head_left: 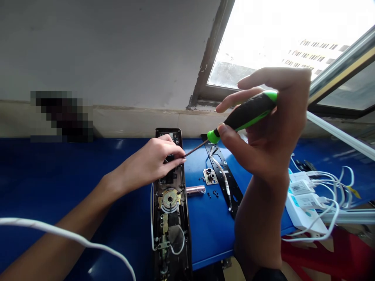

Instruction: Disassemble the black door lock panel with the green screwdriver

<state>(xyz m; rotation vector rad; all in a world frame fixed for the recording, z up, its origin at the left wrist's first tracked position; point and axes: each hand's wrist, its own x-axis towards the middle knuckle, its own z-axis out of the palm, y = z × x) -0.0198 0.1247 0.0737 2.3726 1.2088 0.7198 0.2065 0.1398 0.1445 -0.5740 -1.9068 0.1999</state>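
Note:
A long black door-lock body (170,210) lies open on the blue table (58,179), its brass parts and wiring showing. My left hand (155,160) rests on its upper part, fingers pinched together at the tip of a screwdriver shaft. My right hand (269,128) is wrapped round the black and green handle of the screwdriver (243,115), held above the table and slanted down to the left, tip at the lock near my left fingertips. What my left fingers pinch is too small to make out.
A black metal plate (227,175) with a white cable lies right of the lock, beside a small silver bracket (209,176), a pinkish tube (195,190) and several loose screws. A white power strip (304,203) with plugs sits at the table's right edge. A white cable (73,238) crosses in front at the lower left.

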